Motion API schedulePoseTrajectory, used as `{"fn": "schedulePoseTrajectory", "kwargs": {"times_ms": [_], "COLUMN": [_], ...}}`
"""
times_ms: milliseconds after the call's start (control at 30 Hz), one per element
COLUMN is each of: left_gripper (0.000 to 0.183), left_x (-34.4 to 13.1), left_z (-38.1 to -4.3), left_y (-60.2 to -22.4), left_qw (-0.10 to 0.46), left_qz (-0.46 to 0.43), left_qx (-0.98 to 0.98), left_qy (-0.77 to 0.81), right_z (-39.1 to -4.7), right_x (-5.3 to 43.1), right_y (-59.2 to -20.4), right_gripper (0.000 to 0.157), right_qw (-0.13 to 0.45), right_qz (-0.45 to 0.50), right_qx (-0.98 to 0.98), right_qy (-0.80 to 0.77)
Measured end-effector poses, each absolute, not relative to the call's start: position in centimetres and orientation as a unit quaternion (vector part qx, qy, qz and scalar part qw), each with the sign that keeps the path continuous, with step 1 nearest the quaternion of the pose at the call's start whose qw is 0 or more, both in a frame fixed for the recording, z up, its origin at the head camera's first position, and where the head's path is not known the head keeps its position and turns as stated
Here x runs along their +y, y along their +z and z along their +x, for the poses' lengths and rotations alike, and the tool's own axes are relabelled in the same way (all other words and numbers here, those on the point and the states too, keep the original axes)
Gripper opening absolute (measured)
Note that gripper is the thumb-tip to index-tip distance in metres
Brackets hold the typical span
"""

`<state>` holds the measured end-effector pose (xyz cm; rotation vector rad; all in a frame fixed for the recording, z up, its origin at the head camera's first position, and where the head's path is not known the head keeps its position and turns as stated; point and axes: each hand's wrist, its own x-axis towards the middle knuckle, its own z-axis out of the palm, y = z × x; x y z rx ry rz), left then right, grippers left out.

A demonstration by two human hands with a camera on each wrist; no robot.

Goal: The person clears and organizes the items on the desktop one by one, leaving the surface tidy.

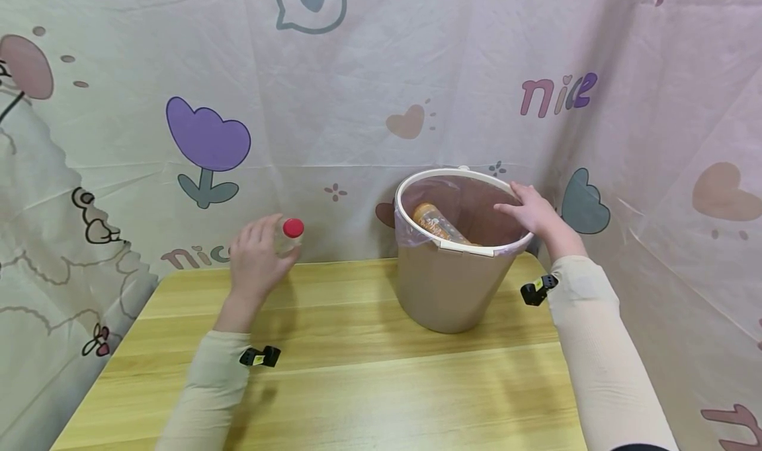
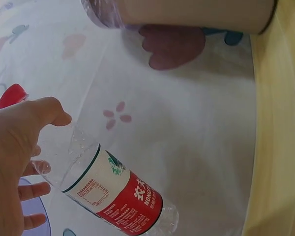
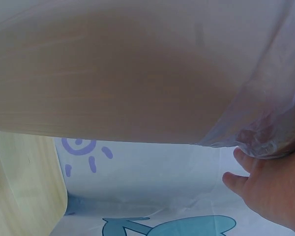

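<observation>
My left hand (image 1: pixel 256 256) grips a clear plastic bottle (image 2: pixel 120 196) near its top, above the back left of the table. The bottle has a red cap (image 1: pixel 294 227) and a red-and-white label, and it tilts in the left wrist view. At the right stands a beige trash bin (image 1: pixel 446 292) lined with a thin purplish bag. My right hand (image 1: pixel 536 213) holds the right side of its rim, thumb inside and other fingers outside. Inside the bin leans another bottle (image 1: pixel 434 221) with an orange cap and orange print; its lower end is hidden by the rim.
The wooden table (image 1: pixel 357 385) runs back to a printed cloth (image 1: pixel 333 127) that hangs behind it and along both sides. A white handle (image 1: pixel 467 248) lies along the front of the bin's rim. Small black cameras (image 1: pixel 260 356) sit on both wrists.
</observation>
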<state>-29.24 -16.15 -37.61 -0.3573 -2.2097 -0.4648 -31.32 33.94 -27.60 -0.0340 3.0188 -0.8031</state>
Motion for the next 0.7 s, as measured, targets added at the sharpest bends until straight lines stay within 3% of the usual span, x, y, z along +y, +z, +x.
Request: {"fn": "schedulePoseTrajectory", "kwargs": {"times_ms": [700], "left_gripper": [0.063], "left_x": [-10.5], "left_z": [-29.3], "left_y": [-34.5], "left_qw": [0.430], "left_qz": [-0.223], "left_qx": [-0.850], "left_qy": [-0.207], "right_z": [-30.9], "right_x": [33.9], "right_y": [-27.5], "right_gripper": [0.088], "right_qw": [0.011], "right_qz": [-0.007], "right_qx": [0.964], "right_qy": [-0.267]}}
